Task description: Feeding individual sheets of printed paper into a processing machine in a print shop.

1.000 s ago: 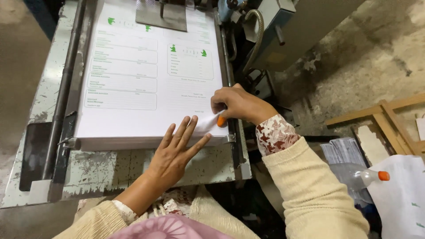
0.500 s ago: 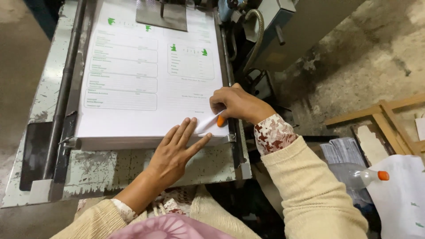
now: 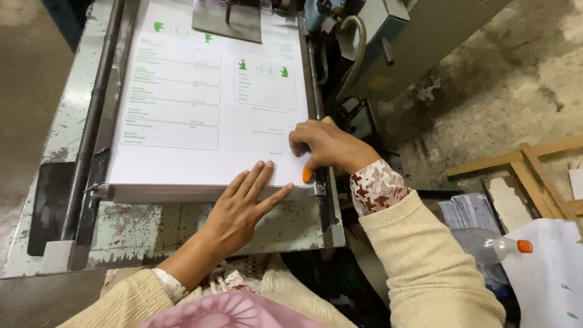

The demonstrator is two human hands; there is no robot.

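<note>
- The machine table (image 3: 200, 225), grey metal with chipped paint, carries the work; a dark guide rail (image 3: 91, 140) runs up its left side and a metal side guide (image 3: 320, 182) up its right.
- The stack of printed sheets (image 3: 200, 127) lies flat on that table between rail and guide. Its long axis runs away from the person toward the metal clamp plate (image 3: 228, 21) at the far end; the green-marked form heads point that way, and the near short edge faces the person.
- The left hand (image 3: 240, 209) lies flat and spread, fingers apart, palm over the table edge and fingertips on the stack's near right corner. It grips nothing.
- The right hand (image 3: 325, 146) is curled at the stack's right edge against the side guide, fingers bent together onto the paper. An orange fingertip cover (image 3: 307, 175) sits on the digit nearest the corner; I cannot tell whether a sheet is pinched under it.
- Judged risks: uneven pressure from the flat hand could skew the top sheets off the guide, so the pile loses square.
- A curled finger dragging sideways could crease or dog-ear the corner.
- Fingers so near the guide and clamp could get nipped if the machine moves.
- A plastic bottle (image 3: 486, 246) with an orange cap lies on the floor, well apart.
</note>
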